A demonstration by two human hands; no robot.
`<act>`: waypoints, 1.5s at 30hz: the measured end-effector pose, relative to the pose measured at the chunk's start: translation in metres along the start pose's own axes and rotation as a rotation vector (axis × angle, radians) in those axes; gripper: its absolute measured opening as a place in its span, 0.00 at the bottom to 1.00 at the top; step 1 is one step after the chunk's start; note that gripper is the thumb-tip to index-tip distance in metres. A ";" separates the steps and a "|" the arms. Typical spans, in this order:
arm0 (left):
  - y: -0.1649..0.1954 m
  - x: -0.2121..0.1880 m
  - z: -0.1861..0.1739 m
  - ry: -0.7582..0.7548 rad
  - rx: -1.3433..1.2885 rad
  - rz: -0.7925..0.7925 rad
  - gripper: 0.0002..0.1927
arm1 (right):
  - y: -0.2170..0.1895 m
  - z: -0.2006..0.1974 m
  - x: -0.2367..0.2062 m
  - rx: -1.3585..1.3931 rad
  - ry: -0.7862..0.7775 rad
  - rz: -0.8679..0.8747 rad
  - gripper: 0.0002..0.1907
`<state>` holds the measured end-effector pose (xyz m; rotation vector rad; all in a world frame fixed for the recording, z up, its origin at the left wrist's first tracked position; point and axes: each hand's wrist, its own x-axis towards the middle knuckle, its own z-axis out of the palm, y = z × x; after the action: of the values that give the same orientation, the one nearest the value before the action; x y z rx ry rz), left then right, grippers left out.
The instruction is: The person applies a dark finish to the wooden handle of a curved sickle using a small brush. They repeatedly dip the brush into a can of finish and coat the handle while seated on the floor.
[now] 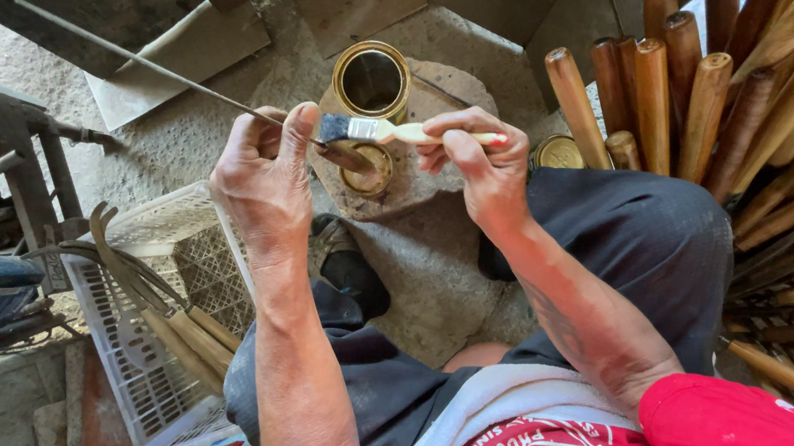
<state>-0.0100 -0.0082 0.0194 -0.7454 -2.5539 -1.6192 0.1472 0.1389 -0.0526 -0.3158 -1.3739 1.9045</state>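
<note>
My right hand (477, 166) grips the pale handle of a small paintbrush (377, 132), its dark bristles pointing left. My left hand (264, 173) is closed around a brown wooden handle (347, 157) with a long thin metal rod (139, 61) running up and left from it. The bristles touch that handle just past my left thumb. Below the brush sits an open gold tin can (372, 79) on a flat stone (446, 88), with its round lid (371, 174) lying beside it.
Many brown wooden handles (703, 108) lean in a stack at the right. A white plastic crate (178, 308) at the left holds several sickle-like tools with wooden handles. Metal bars and a stand (5, 148) fill the far left. A second gold lid (558, 152) lies by my right knee.
</note>
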 end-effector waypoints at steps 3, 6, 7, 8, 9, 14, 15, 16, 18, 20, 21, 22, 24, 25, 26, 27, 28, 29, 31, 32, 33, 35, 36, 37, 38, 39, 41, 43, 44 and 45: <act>0.001 0.001 0.001 0.006 0.011 0.003 0.18 | 0.008 -0.002 0.005 0.026 0.025 0.066 0.09; 0.003 0.002 0.000 0.020 0.026 -0.005 0.18 | 0.010 -0.006 0.005 -0.047 0.029 0.082 0.09; 0.004 0.002 0.000 0.014 0.024 -0.011 0.18 | 0.010 -0.007 0.005 -0.029 0.024 0.053 0.09; 0.006 0.002 -0.001 0.007 0.021 -0.018 0.18 | 0.009 -0.007 0.005 -0.012 0.021 0.026 0.09; 0.007 0.001 -0.002 -0.003 0.018 -0.028 0.18 | 0.008 -0.008 0.004 0.004 0.020 0.002 0.09; 0.011 0.000 -0.006 -0.036 0.025 -0.025 0.17 | 0.005 -0.007 0.006 -0.047 0.006 0.100 0.09; 0.011 0.001 -0.006 -0.031 0.021 -0.062 0.16 | 0.006 -0.007 0.007 -0.054 0.014 0.129 0.09; 0.009 0.002 -0.006 -0.034 0.013 -0.036 0.17 | 0.007 -0.008 0.008 -0.030 -0.001 0.091 0.09; 0.006 0.001 -0.008 -0.055 0.001 -0.002 0.18 | 0.009 -0.012 0.006 0.014 -0.020 0.036 0.09; 0.001 0.000 -0.008 -0.034 -0.029 0.017 0.17 | 0.017 -0.014 0.002 0.058 -0.026 0.090 0.10; -0.002 0.002 -0.006 -0.012 -0.050 0.041 0.16 | 0.024 -0.016 0.004 0.081 -0.038 0.101 0.10; -0.005 0.003 -0.004 -0.012 -0.060 0.001 0.17 | 0.030 -0.019 0.006 0.071 -0.026 0.116 0.10; -0.010 0.004 -0.005 -0.012 -0.068 -0.096 0.18 | 0.048 -0.023 0.007 0.055 -0.004 0.169 0.10; -0.013 0.003 -0.006 -0.001 -0.064 -0.066 0.18 | 0.056 -0.026 0.003 0.041 -0.011 0.174 0.10; -0.015 0.003 -0.007 0.006 -0.062 -0.033 0.18 | 0.065 -0.031 0.002 0.025 -0.013 0.177 0.10; -0.017 0.003 -0.006 0.013 -0.062 0.003 0.18 | 0.073 -0.036 0.003 0.008 -0.017 0.176 0.10; -0.018 0.004 -0.006 0.015 -0.073 -0.011 0.18 | 0.081 -0.041 0.003 0.007 -0.012 0.180 0.10; -0.019 0.005 -0.006 0.016 -0.082 -0.025 0.18 | 0.089 -0.046 0.002 0.007 -0.006 0.185 0.10; -0.021 0.006 -0.006 0.018 -0.103 -0.040 0.19 | 0.103 -0.053 -0.001 -0.009 0.004 0.194 0.10; -0.021 0.007 -0.006 0.023 -0.115 -0.041 0.19 | 0.108 -0.057 -0.001 -0.025 0.005 0.199 0.11; -0.021 0.007 -0.005 0.028 -0.127 -0.043 0.19 | 0.113 -0.060 -0.003 -0.042 0.005 0.206 0.11; -0.021 0.008 -0.005 0.025 -0.155 -0.050 0.21 | 0.122 -0.063 -0.004 -0.074 0.017 0.228 0.11; -0.021 0.008 -0.005 0.024 -0.167 -0.055 0.21 | 0.125 -0.064 -0.004 -0.089 0.021 0.241 0.11; -0.021 0.008 -0.005 0.023 -0.149 -0.052 0.21 | 0.127 -0.065 -0.006 -0.105 0.024 0.248 0.11; -0.021 0.008 -0.005 0.019 -0.131 -0.046 0.20 | 0.129 -0.066 -0.007 -0.120 0.029 0.253 0.11; -0.021 0.008 -0.005 0.019 -0.113 -0.037 0.20 | 0.131 -0.066 -0.007 -0.135 0.031 0.255 0.11; -0.020 0.008 -0.006 -0.006 -0.093 -0.089 0.18 | 0.134 -0.066 -0.007 -0.126 0.036 0.276 0.11; -0.020 0.009 -0.007 -0.029 -0.096 -0.109 0.17 | 0.136 -0.064 -0.008 -0.124 0.050 0.296 0.11; -0.019 0.009 -0.008 -0.032 -0.109 -0.103 0.16 | 0.137 -0.063 -0.008 -0.126 0.052 0.303 0.10; -0.019 0.008 -0.009 -0.034 -0.123 -0.098 0.16 | 0.138 -0.062 -0.008 -0.129 0.054 0.312 0.10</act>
<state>-0.0272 -0.0188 0.0096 -0.6711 -2.5714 -1.8225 0.1302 0.1577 -0.2017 -0.6742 -1.4821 2.0410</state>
